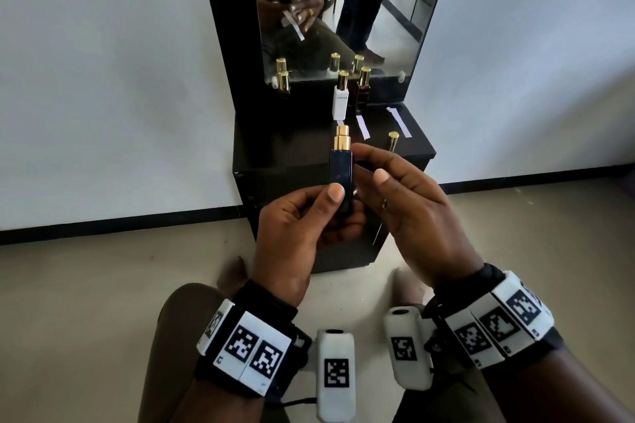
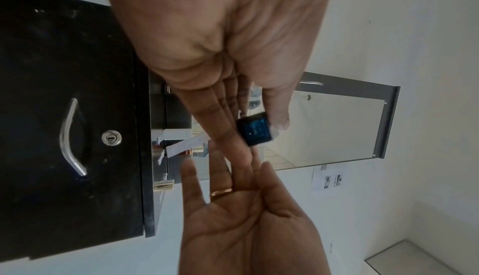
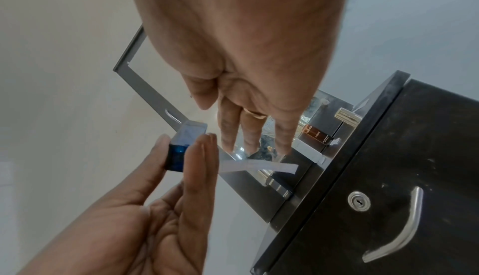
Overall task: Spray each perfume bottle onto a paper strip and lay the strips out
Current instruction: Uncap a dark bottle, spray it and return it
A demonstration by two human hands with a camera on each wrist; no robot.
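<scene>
Two strips [image 1: 398, 121] already lie on the black cabinet top [image 1: 417, 148], and a third pokes out just beyond the white bottle [image 1: 340, 102] standing at the mirror's foot, so you are partway along. Your left hand [image 1: 295, 233] pinches the dark blue bottle [image 1: 340, 175] upright between thumb and fingers, its gold nozzle [image 1: 342, 137] bare; your right hand [image 1: 412, 203] sits close beside it with fingers mostly straight, a fresh paper strip [image 3: 259, 165] at their tips (how firmly it is held I cannot tell). I judge the risk to be aim: the nozzle's facing is not clear, and a press with the strip too low or off to one side would mist your fingers or the mirror [image 1: 343, 10] instead. A loose gold cap [image 1: 392, 141] stands near the cabinet's front edge and could be knocked off. The cabinet has a keyhole and a metal handle [image 2: 68, 136]; behind are pale walls with a dark skirting, below a beige floor.
</scene>
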